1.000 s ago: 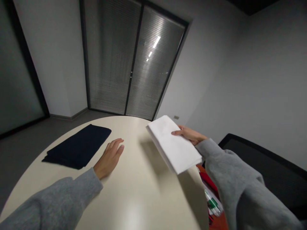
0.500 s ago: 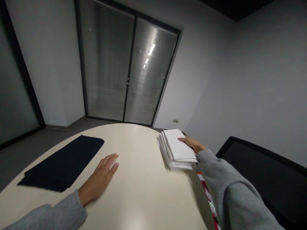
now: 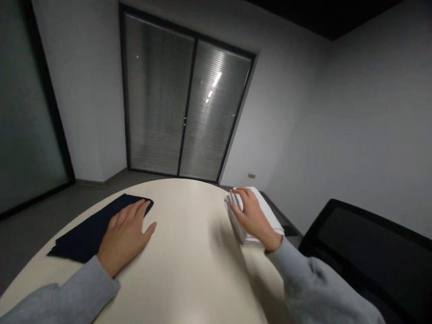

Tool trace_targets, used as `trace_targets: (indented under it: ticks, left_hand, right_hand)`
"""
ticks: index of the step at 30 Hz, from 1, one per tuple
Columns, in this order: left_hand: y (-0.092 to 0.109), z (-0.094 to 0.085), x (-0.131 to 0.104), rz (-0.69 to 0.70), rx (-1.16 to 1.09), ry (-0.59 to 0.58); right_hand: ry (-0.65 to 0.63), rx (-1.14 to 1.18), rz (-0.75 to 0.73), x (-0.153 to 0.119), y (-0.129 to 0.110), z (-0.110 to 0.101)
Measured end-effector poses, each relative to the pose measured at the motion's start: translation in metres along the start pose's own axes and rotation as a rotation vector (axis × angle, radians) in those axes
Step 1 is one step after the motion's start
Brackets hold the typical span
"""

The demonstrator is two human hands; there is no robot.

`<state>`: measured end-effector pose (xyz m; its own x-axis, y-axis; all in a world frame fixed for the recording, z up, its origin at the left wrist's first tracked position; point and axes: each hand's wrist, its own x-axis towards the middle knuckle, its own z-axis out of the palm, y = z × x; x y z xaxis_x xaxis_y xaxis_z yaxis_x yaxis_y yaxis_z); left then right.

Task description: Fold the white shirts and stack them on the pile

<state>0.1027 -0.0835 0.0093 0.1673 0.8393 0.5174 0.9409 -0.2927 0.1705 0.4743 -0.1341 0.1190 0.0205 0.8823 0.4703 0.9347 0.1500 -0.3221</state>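
On the left of the round table, my left hand [image 3: 123, 236] lies with fingers stretched and thumb apart, palm down. Its fingertips are over the dark navy folded cloth [image 3: 81, 236], covering part of it; whether it presses on the cloth I cannot tell. My right hand [image 3: 251, 213] is over the stack of white folded sheets [image 3: 268, 209], perhaps cloths or paper. Its fingers bend toward the stack's left edge, with the thumb apart from them. No sheet shows lifted between them. The hand hides the middle of the stack.
The round cream table [image 3: 189, 261] spreads between the two hands. A black mesh chair [image 3: 364, 256] stands close at the right. Beyond the table are a glass door [image 3: 158, 103] with blinds and grey walls.
My right hand has moved from the stack's right side leftward across its top to the left edge. My left hand has moved left and up over the navy cloth. The view has tilted slightly.
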Motion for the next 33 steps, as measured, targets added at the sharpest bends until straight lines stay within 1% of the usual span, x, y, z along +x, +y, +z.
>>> trace_targets:
  ticks: [1,2,4,6,7,9,11,13,16,18,19,20,22,23,24,25,28,30,33]
  left_hand:
    - [-0.008,-0.002,0.001,-0.058,0.084,-0.029]
    - [-0.016,-0.003,0.001,-0.119,0.153,-0.083]
    - [-0.032,-0.001,-0.001,-0.237,0.224,-0.232]
    - [-0.044,0.003,-0.002,-0.294,0.215,-0.356]
    - [-0.048,0.005,-0.002,-0.291,0.200,-0.390]
    - [-0.051,0.007,-0.001,-0.247,0.176,-0.406]
    - [-0.048,0.006,-0.001,-0.169,0.128,-0.410]
    - [-0.039,0.004,-0.003,-0.057,0.026,-0.426]
    - [-0.020,-0.001,-0.008,0.148,-0.217,-0.468]
    - [-0.008,-0.005,-0.009,0.222,-0.414,-0.458]
    - [-0.006,-0.006,-0.008,0.218,-0.495,-0.412]
    - [-0.005,-0.005,-0.006,0.185,-0.545,-0.338]
    - [-0.010,0.000,-0.003,0.062,-0.547,-0.163]
    - [-0.015,0.005,-0.001,0.000,-0.516,-0.111]
    - [-0.021,0.010,0.000,-0.049,-0.483,-0.102]
    - [-0.026,0.016,0.001,-0.081,-0.451,-0.128]
    - [-0.033,0.032,-0.001,-0.100,-0.358,-0.248]
    - [-0.031,0.038,0.000,-0.098,-0.308,-0.275]
    - [-0.024,0.043,0.007,-0.089,-0.326,-0.279]
  right_hand:
    - [-0.022,0.063,-0.133,-0.016,-0.021,0.017]
    - [-0.072,0.124,-0.223,-0.033,-0.039,0.035]
    - [-0.175,0.226,-0.281,-0.064,-0.065,0.072]
    - [-0.266,0.302,-0.305,-0.086,-0.076,0.103]
    - [-0.299,0.330,-0.315,-0.092,-0.077,0.115]
    - [-0.330,0.373,-0.314,-0.097,-0.073,0.129]
    - [-0.316,0.409,-0.276,-0.095,-0.065,0.132]
    - [-0.258,0.444,-0.212,-0.090,-0.056,0.131]
    - [-0.147,0.503,-0.120,-0.085,-0.046,0.128]
    - [-0.079,0.528,-0.047,-0.083,-0.042,0.130]
    - [-0.059,0.526,-0.009,-0.083,-0.039,0.132]
    - [-0.051,0.515,0.028,-0.083,-0.037,0.133]
    - [-0.070,0.471,0.083,-0.084,-0.034,0.136]
    - [-0.088,0.447,0.094,-0.084,-0.033,0.137]
    - [-0.104,0.425,0.096,-0.085,-0.033,0.137]
    - [-0.113,0.406,0.090,-0.086,-0.032,0.137]
    - [-0.108,0.372,0.072,-0.088,-0.032,0.137]
    - [-0.103,0.355,0.076,-0.087,-0.031,0.137]
    - [-0.108,0.320,0.089,-0.082,-0.030,0.138]
